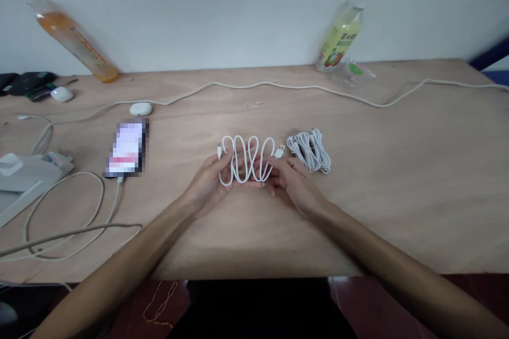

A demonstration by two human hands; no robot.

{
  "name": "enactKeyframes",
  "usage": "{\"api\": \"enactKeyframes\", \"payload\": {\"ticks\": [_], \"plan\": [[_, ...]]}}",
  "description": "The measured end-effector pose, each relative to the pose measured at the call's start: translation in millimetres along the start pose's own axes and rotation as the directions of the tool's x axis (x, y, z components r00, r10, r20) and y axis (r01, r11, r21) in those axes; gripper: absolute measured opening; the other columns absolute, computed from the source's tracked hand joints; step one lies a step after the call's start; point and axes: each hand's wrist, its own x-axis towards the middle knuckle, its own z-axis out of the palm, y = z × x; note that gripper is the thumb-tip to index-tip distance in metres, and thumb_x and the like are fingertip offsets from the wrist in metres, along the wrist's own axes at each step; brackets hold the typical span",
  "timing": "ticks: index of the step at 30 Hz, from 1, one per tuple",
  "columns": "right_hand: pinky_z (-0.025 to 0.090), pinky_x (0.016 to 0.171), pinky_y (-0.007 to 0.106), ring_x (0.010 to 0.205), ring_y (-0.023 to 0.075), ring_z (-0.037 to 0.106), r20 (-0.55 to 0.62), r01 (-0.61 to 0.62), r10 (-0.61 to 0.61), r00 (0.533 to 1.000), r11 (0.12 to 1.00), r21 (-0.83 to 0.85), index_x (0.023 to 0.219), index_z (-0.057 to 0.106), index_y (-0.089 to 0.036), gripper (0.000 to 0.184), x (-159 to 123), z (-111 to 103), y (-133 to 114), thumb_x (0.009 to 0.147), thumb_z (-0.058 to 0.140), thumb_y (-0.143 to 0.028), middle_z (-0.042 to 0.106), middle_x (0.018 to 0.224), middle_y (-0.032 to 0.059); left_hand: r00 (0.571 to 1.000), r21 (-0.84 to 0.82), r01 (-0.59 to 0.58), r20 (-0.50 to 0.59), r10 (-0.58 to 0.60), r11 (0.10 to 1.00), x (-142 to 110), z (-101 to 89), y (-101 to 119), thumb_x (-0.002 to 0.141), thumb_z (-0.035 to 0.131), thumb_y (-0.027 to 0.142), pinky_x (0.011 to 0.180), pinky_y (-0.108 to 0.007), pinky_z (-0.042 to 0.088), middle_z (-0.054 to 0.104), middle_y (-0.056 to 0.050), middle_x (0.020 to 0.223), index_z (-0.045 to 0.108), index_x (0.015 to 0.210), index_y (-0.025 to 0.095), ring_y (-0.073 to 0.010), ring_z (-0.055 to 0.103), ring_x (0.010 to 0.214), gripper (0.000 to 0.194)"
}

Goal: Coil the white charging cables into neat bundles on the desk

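Note:
Between my hands a white USB cable [253, 161] lies folded into several side-by-side loops, held just over the table. My left hand [210, 177] supports its left end, thumb on top beside the small connector and fingers beneath the loops. At the other end, my right hand [292, 177] pinches the loops near the USB-A plug, which points up and to the right. Some fingers of both hands are partly hidden behind the cable. Just right of my right hand a bundle of white cables [310, 151] rests on the table.
A phone [128, 148] with a charging cord lies at left, near a white earbud case [140, 109]. An orange drink bottle [79, 45] and a yellow-green bottle [342, 37] stand by the wall. A long white cord [262, 83] crosses the back; a white box [24, 180] sits far left.

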Motion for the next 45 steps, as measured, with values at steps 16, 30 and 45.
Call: {"api": "enactKeyframes", "payload": {"ticks": [16, 30, 45], "plan": [[0.044, 0.050, 0.028, 0.062, 0.0162, 0.056, -0.032, 0.059, -0.063, 0.997, 0.993, -0.102, 0.077, 0.073, -0.021, 0.041, -0.8, -2.5, 1.5, 0.088, 0.075, -0.060, 0.066, 0.074, 0.0028, 0.999, 0.122, -0.014, 0.054, 0.008, 0.992, -4.4, 3.0, 1.8, 0.088, 0.074, 0.002, 0.112, -0.052, 0.063, 0.080, -0.015, 0.140, 0.073, 0.144, 0.020, -0.0355, 0.073, 0.135, 0.059], [0.042, 0.052, 0.030, 0.059, 0.0173, 0.055, -0.054, 0.093, -0.103, 0.993, 0.983, -0.159, 0.077, 0.077, -0.021, 0.040, 1.5, -5.6, -1.4, 0.092, 0.066, -0.057, 0.063, 0.063, 0.0027, 0.990, -0.012, 0.031, 0.141, -0.029, 0.999, -6.4, 2.4, 5.4, 0.103, 0.063, 0.009, 0.121, -0.063, 0.053, 0.076, -0.018, 0.144, 0.065, 0.153, 0.019, -0.0385, 0.069, 0.140, 0.051], [0.041, 0.054, 0.032, 0.060, 0.0179, 0.053, -0.070, 0.072, -0.083, 0.994, 0.988, -0.137, 0.069, 0.067, -0.024, 0.038, 0.8, -5.5, -0.7, 0.091, 0.065, -0.055, 0.059, 0.064, 0.0018, 0.994, -0.034, 0.038, 0.100, -0.034, 0.999, -6.0, 2.0, 6.2, 0.104, 0.063, 0.008, 0.118, -0.062, 0.056, 0.077, -0.018, 0.144, 0.062, 0.157, 0.021, -0.0381, 0.072, 0.136, 0.054]]}}
